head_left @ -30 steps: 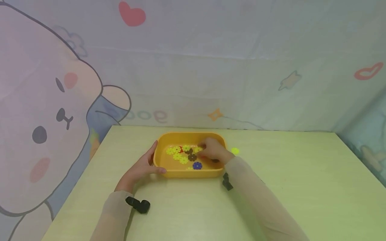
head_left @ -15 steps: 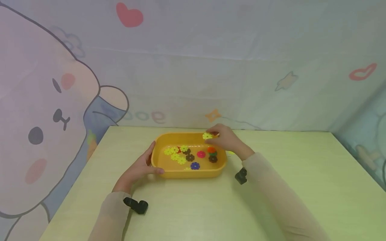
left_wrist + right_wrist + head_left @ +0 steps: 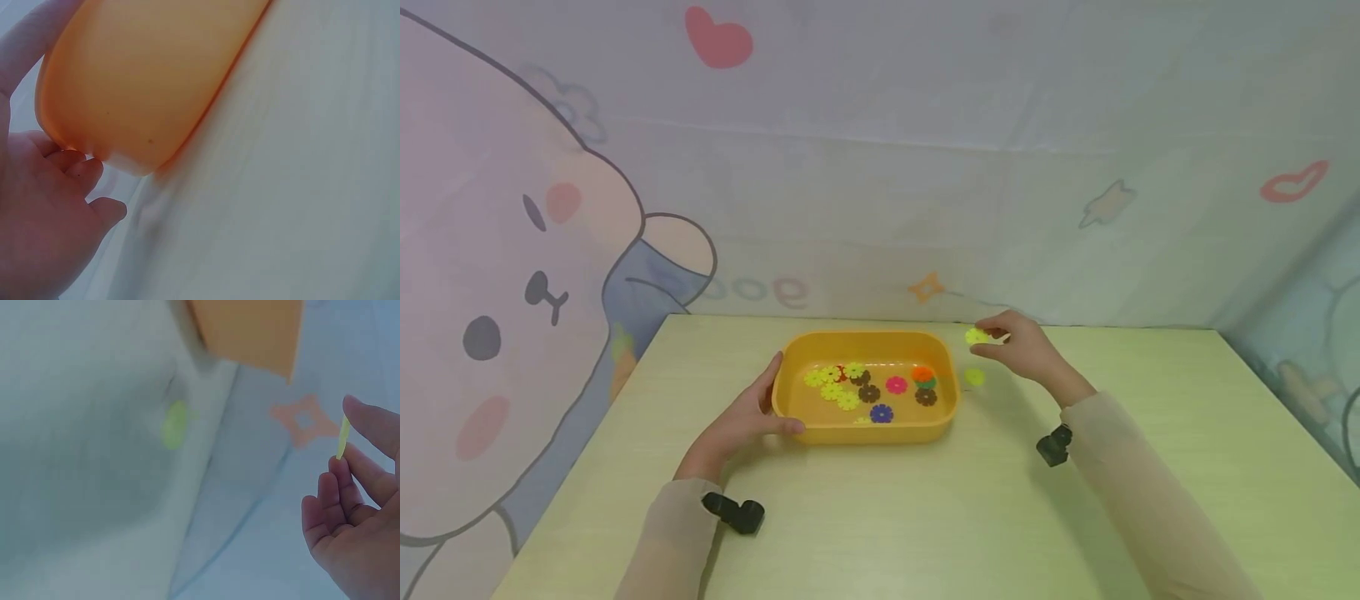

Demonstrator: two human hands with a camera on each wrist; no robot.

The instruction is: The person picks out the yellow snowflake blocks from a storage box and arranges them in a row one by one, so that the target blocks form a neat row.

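Note:
My left hand [image 3: 748, 421] grips the left end of a yellow plastic tray [image 3: 880, 434], thumb along the near side and fingers at the outer wall. In the left wrist view the fingers press the wall of the tray [image 3: 144, 75]. Inside lie several notched, flower-shaped plastic discs: yellow ones [image 3: 832, 392], a blue disc [image 3: 882, 413], a pink disc [image 3: 897, 385], an orange disc [image 3: 922, 374] and brown ones. Beyond the right end, my right hand [image 3: 1026, 348] pinches a yellow disc [image 3: 976, 337] between thumb and fingers, held above the table; the right wrist view shows it edge-on.
Another yellow disc [image 3: 974, 377] lies on the table [image 3: 865, 517] just right of the tray. A printed cloth [image 3: 865, 167] with a cartoon bear hangs behind the table's back edge. Black wrist cameras [image 3: 745, 517] sit on both sleeves.
My right hand has come up out of the tray with a yellow disc and moved right, past the tray's end. My left hand keeps its hold on the tray.

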